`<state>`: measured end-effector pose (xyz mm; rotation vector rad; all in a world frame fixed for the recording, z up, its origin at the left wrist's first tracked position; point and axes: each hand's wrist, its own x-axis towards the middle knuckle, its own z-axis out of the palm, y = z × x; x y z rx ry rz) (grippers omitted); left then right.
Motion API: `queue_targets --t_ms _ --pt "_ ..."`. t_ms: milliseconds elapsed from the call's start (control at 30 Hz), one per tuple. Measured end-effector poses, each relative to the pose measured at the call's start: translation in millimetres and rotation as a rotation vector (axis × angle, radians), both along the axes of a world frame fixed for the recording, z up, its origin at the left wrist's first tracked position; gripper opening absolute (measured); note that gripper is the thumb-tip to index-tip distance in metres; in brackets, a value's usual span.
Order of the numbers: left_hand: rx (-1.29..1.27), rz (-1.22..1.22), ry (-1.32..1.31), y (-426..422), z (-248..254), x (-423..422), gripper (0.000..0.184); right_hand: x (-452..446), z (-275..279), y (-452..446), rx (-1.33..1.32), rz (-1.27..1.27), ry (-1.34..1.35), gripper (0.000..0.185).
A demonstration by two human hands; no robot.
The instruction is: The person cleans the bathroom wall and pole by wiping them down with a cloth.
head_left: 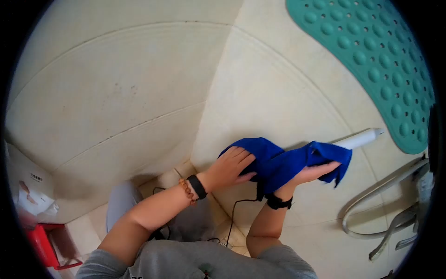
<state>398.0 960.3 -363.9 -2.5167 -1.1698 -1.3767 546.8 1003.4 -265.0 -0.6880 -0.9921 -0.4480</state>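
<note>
A dark blue cloth [274, 160] is bunched in front of the pale tiled wall, partly wrapped over a white tube [357, 140]. My left hand [231, 168] lies over the cloth's left end, fingers bent onto it and thumb below. At the other end, my right hand [312, 174] grips the cloth from beneath, with the fabric draped over part of its fingers. The tube's far end sticks out to the right of the cloth; the rest is hidden. A black band and a beaded bracelet circle my left wrist, and another black band my right.
A green bumpy mat [371, 56] hangs at the upper right. Below it are a grey hose [353, 228] and metal fittings [399, 225]. At lower left are a white printed bag [35, 188] and a red container [42, 242]. A thin black cable [232, 218] hangs near my body.
</note>
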Motion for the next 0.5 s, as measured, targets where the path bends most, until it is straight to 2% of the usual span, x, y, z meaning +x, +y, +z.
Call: queue_targets --t_ms 33,100,167,200,300,333,433,467,500 --pt "0.009 -0.021 0.003 2 -1 -1 0.046 -7 4 -5 0.001 0.073 0.046 0.056" --pt "-0.019 -0.063 0.003 1 -5 0 0.048 -6 -2 -1 0.022 0.064 0.001 0.052" --pt "-0.099 -0.084 0.0 3 -6 14 0.049 0 -7 3 -0.018 -0.06 -0.053 0.043" --pt "-0.024 -0.049 -0.031 9 -11 20 0.052 -4 -8 7 -0.032 -0.109 -0.083 0.038" --pt "0.117 0.063 -0.146 16 -35 25 0.06 -42 -7 -1 -0.258 0.304 0.084 0.023" --pt "0.13 0.081 -0.184 16 -32 23 0.061 -51 0 -6 -0.26 0.351 0.084 0.014" --pt "0.074 0.128 -0.236 9 -26 29 0.057 -60 13 -25 -0.385 0.598 0.083 0.011" --pt "0.045 0.157 -0.241 -5 -25 24 0.054 -66 21 -38 -0.356 0.889 0.064 0.011" --pt "0.084 0.237 -0.233 -16 -23 25 0.053 -67 17 -42 -0.262 0.941 0.053 0.013"
